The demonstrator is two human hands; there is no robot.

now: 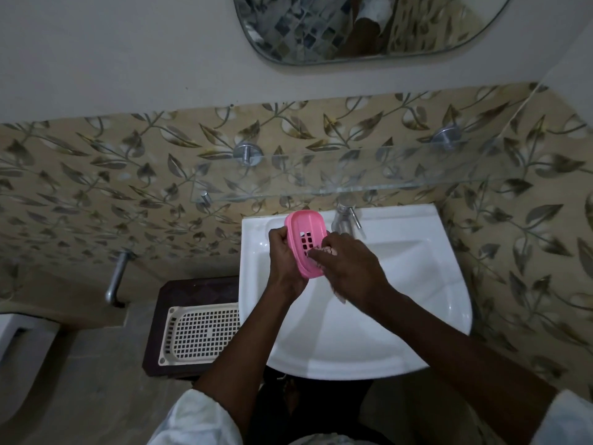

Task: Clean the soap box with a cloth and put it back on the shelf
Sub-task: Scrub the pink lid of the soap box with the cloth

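Note:
A pink soap box (305, 228) with a slotted bottom is held tilted over the white sink (417, 293). My left hand (284, 261) grips its left edge from below. My right hand (345, 268) holds a small pale cloth (322, 252) and presses it against the inside of the box at its lower right. Most of the cloth is hidden under my fingers; a scrap shows below my palm. The glass shelf (369, 187) runs along the tiled wall just above the sink.
A chrome tap (345, 218) stands at the back of the sink, right of the box. A dark stool (160, 332) with a cream perforated tray (202, 332) sits left of the sink. A wall pipe (117, 277) and a mirror (369, 27) are also in view.

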